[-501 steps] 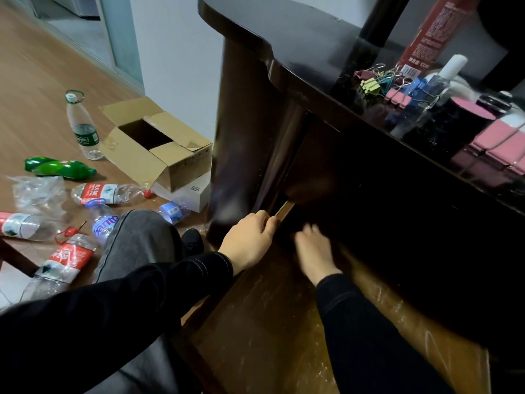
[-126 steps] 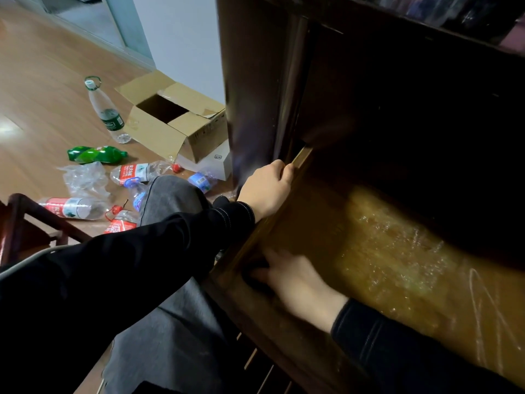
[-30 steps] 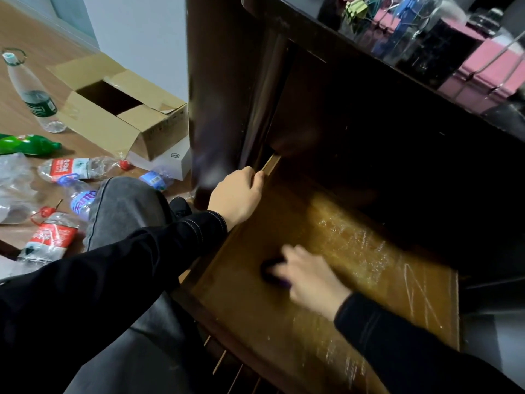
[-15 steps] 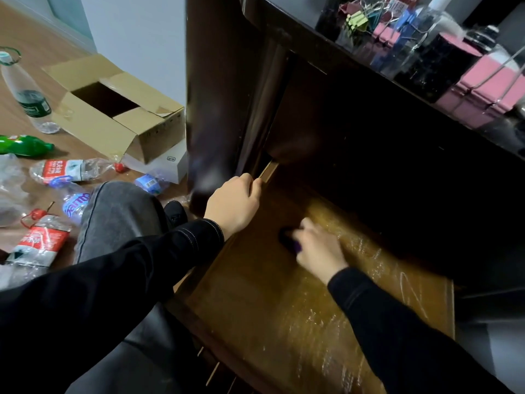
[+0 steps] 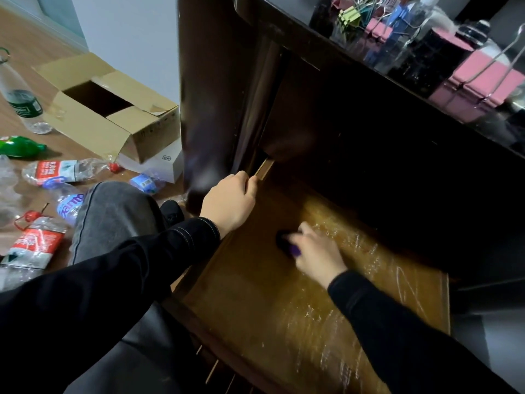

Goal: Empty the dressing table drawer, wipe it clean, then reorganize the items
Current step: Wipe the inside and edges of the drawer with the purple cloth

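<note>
The pulled-out wooden drawer (image 5: 255,302) is empty, its scratched bottom glossy. My left hand (image 5: 231,201) grips the drawer's left side wall near the dark dressing table (image 5: 221,89). My right hand (image 5: 316,253) is inside the drawer, blurred, holding a small dark purple wiping pad (image 5: 288,245) against the bottom. On the table top lie the taken-out items: coloured binder clips (image 5: 360,17), large pink binder clips (image 5: 483,86), a clear bottle (image 5: 409,29) and a dark jar (image 5: 434,61).
On the floor to the left stands an open cardboard box (image 5: 113,109) on a white box (image 5: 162,163). Around them lie several plastic bottles (image 5: 65,170), one green bottle (image 5: 20,146). My knee in grey jeans (image 5: 113,214) is beside the drawer.
My right hand with the pad slid up the drawer bottom and now sits a little lower and to the right. My left hand keeps its hold on the side wall.
</note>
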Action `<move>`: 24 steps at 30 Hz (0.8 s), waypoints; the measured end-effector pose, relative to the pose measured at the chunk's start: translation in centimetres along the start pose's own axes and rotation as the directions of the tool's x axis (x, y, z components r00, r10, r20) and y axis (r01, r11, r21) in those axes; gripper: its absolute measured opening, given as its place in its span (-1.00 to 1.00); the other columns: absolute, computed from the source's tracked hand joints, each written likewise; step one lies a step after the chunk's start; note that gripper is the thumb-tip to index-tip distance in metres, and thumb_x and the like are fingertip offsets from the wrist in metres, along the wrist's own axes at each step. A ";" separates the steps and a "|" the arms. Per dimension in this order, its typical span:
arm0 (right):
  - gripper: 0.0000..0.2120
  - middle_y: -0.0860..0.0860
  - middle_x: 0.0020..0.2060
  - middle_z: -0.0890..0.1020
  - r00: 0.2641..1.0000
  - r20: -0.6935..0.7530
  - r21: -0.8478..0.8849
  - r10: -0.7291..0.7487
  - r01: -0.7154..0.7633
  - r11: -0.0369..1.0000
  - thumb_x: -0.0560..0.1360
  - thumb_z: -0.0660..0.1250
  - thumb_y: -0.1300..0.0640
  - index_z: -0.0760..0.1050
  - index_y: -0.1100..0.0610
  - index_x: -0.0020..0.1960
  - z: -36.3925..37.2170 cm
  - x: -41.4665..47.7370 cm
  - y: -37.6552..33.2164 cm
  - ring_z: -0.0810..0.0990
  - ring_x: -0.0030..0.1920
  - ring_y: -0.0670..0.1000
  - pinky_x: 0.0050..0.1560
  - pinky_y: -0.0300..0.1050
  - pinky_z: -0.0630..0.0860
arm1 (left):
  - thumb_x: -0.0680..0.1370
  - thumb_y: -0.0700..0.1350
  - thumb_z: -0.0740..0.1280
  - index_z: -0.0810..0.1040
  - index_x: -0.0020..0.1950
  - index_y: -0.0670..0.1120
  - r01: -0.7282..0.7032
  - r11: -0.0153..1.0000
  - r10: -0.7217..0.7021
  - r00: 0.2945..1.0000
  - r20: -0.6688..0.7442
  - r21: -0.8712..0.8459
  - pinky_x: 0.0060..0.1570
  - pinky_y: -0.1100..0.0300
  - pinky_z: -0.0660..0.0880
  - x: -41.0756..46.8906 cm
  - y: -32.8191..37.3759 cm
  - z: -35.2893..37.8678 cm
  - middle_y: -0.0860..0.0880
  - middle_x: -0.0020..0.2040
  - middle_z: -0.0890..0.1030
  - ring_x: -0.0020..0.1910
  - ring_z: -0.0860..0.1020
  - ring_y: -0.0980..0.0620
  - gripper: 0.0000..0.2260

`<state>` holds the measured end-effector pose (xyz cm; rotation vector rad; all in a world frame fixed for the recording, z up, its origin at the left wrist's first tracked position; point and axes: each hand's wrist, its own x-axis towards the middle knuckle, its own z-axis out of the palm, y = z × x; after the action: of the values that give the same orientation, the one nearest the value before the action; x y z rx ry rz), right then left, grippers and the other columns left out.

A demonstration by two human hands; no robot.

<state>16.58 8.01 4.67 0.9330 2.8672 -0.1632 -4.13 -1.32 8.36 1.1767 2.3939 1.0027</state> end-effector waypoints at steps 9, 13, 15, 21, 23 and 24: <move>-0.45 0.05 0.08 0.44 0.740 0.351 0.153 -0.574 0.559 0.815 0.38 0.31 0.41 0.55 -0.02 0.27 1.4 -8.8 -4.4 0.47 -0.03 0.07 -0.35 -0.11 0.33 | 0.69 0.14 0.05 0.50 -0.01 -0.12 -0.013 0.999 0.013 1.000 0.002 -0.038 -0.07 -0.05 0.49 0.1 -0.2 -0.1 -0.09 -0.09 0.58 -0.11 0.55 -0.15 -0.61; -0.40 -0.02 0.10 0.40 0.816 0.299 0.090 -0.494 0.492 0.866 0.50 0.28 0.38 0.49 -0.15 0.39 0.1 -5.9 -3.5 0.34 -0.03 -0.03 -0.35 -0.23 0.18 | 0.68 0.14 0.03 0.50 -0.01 -0.13 -0.011 1.000 0.010 1.000 -0.012 -0.018 -0.15 0.02 0.41 0.4 -0.6 0.3 -0.05 -0.14 0.57 -0.14 0.54 -0.11 -0.59; -0.46 0.00 0.16 0.43 0.875 0.235 0.004 -0.423 0.434 0.901 0.54 0.30 0.31 0.48 -0.16 0.41 -0.8 -4.3 -3.2 0.33 -0.01 -0.03 -0.28 -0.18 0.25 | 0.68 0.16 0.03 0.50 0.00 -0.12 -0.003 1.000 0.003 1.000 -0.016 -0.020 -0.16 0.05 0.39 0.5 -0.8 0.5 -0.02 -0.16 0.56 -0.14 0.54 -0.08 -0.59; -0.67 0.03 -0.05 0.47 0.668 0.363 0.119 -0.650 0.659 0.743 0.37 0.42 0.36 0.64 0.04 0.06 0.5 -9.5 -4.3 0.31 -0.14 -0.03 -0.41 -0.10 0.36 | 0.66 0.20 0.02 0.50 0.01 -0.08 0.000 1.000 0.000 1.000 -0.010 -0.021 -0.09 -0.01 0.50 0.9 -1.4 0.9 0.04 -0.19 0.54 -0.16 0.56 -0.03 -0.58; -0.59 0.04 0.00 0.48 0.702 0.346 0.118 -0.622 0.625 0.771 0.41 0.38 0.37 0.64 0.00 0.15 -0.2 -8.2 -3.6 0.33 -0.11 -0.01 -0.36 -0.06 0.40 | 0.66 0.21 0.02 0.50 0.00 -0.08 0.001 1.000 -0.001 1.000 -0.007 -0.023 -0.08 -0.01 0.50 1.1 -1.5 1.0 0.04 -0.19 0.55 -0.15 0.56 -0.04 -0.57; -0.54 0.03 0.04 0.47 0.746 0.311 0.089 -0.589 0.594 0.799 0.45 0.36 0.35 0.61 -0.05 0.24 -0.7 -7.2 -3.2 0.35 -0.07 0.00 -0.31 -0.06 0.41 | 0.65 0.22 0.02 0.50 0.00 -0.07 0.004 1.000 -0.004 1.000 -0.006 -0.024 -0.07 -0.01 0.51 1.2 -1.6 1.0 0.04 -0.18 0.55 -0.14 0.56 -0.04 -0.57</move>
<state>20.44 1.35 6.62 -0.0599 2.7249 -0.3155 -5.28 -0.65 6.61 1.1619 2.3810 1.0322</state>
